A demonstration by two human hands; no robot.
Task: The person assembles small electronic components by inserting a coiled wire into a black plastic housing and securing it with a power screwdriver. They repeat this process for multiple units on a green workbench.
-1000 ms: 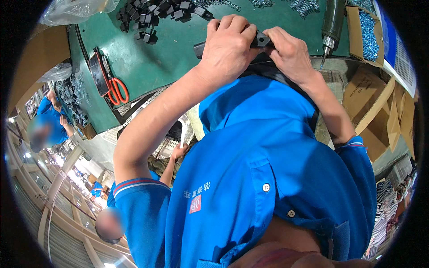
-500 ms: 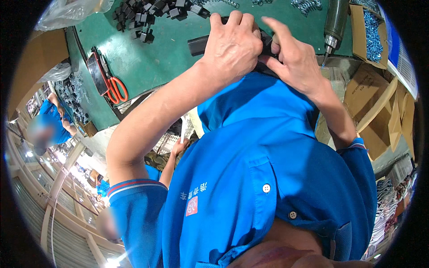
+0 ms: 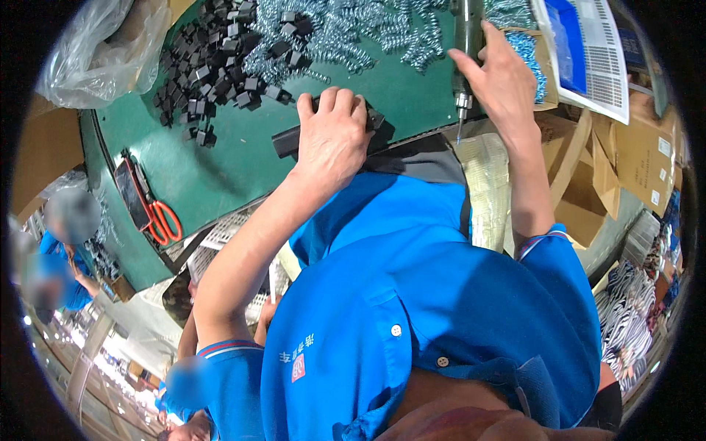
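Observation:
On the green table, my left hand [image 3: 331,136] closes over a black plastic part [image 3: 287,142]. One end sticks out left of the hand, and the middle is hidden under my fingers. My right hand [image 3: 507,77] reaches an electric screwdriver [image 3: 471,33] standing with its bit pointing down. The thumb crosses the tool's body and the index finger is apart from it along the right side. The other fingers are hidden, and no closed grip shows. Beyond my left hand lies a heap of small black blocks [image 3: 213,55], beside a pile of metal springs [image 3: 331,40].
Orange-handled scissors [image 3: 163,223] lie at the left beside a dark flat object [image 3: 131,192]. A clear plastic bag [image 3: 103,62] is at the far left. Blue screws [image 3: 528,59] fill a box at the right, near open cardboard boxes [image 3: 581,191]. Other people sit to the left.
My right hand has left the black part and moved right to the electric screwdriver. The left hand stays on the part. The view has shifted, showing more blocks and springs.

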